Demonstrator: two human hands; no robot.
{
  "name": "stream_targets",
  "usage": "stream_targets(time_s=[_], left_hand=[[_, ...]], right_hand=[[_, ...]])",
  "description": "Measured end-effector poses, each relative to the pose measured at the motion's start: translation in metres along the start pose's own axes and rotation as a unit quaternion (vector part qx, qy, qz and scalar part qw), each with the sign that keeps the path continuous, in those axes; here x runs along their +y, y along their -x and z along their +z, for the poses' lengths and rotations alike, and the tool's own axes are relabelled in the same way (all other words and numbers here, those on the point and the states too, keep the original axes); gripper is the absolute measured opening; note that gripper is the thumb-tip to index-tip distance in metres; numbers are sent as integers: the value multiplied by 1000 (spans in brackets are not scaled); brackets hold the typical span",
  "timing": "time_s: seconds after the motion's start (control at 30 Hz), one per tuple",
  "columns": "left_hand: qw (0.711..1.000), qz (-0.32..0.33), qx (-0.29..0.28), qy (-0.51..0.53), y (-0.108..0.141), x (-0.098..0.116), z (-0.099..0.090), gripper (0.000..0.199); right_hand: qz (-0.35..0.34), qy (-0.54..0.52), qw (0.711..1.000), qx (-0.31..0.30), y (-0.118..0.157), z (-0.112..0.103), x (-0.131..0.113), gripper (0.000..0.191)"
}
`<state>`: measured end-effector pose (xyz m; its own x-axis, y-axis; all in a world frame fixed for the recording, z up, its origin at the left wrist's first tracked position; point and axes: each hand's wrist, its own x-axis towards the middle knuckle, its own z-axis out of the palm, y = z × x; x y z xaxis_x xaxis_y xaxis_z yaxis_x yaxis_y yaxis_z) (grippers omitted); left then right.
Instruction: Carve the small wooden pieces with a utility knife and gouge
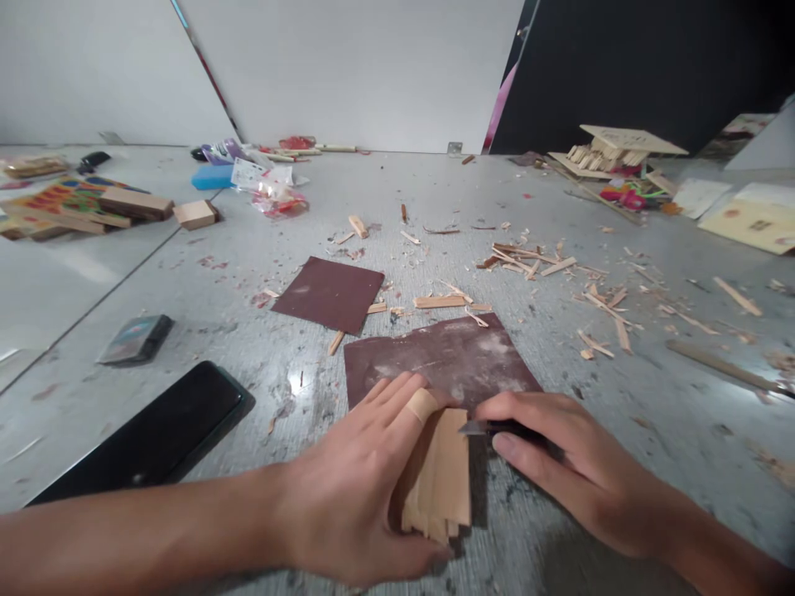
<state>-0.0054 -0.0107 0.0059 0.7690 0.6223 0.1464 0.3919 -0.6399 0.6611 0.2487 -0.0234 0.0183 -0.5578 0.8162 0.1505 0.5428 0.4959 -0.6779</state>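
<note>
Pale wood block (442,480) lies at six o'clock on grey surface (351,186), left hand (366,472) clamped over it, thumb at near end, likely bracing it against slipping. Right hand (559,459) grips knife (514,428), blade tip at block's one-o'clock corner; brown sheet (435,360) just beyond, at twelve.

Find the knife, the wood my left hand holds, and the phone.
Knife (497,426), head view: front of handle.
Wood (445,476), head view: middle of upper face.
Phone (147,434), head view: middle of dark face.
</note>
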Motion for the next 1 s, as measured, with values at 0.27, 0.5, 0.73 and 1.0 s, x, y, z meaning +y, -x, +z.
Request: stream_targets(time_s=[0.27, 0.5, 0.73, 1.0], left_hand=[[997, 48, 6, 54, -1, -3, -1, 85], [992, 74, 18, 98, -4, -4, -2, 91], [986, 93, 23, 138, -5, -7, -7, 92], [982, 129, 57, 128, -6, -7, -7, 99]], right_hand=[[-56, 3, 998, 37, 1, 4, -2, 17], [-86, 20, 994, 69, 2, 6, -5, 17], [-135, 22, 988, 78, 9, 15, -4, 19], [-121, 49, 987, 94, 8, 8, -10, 20]])
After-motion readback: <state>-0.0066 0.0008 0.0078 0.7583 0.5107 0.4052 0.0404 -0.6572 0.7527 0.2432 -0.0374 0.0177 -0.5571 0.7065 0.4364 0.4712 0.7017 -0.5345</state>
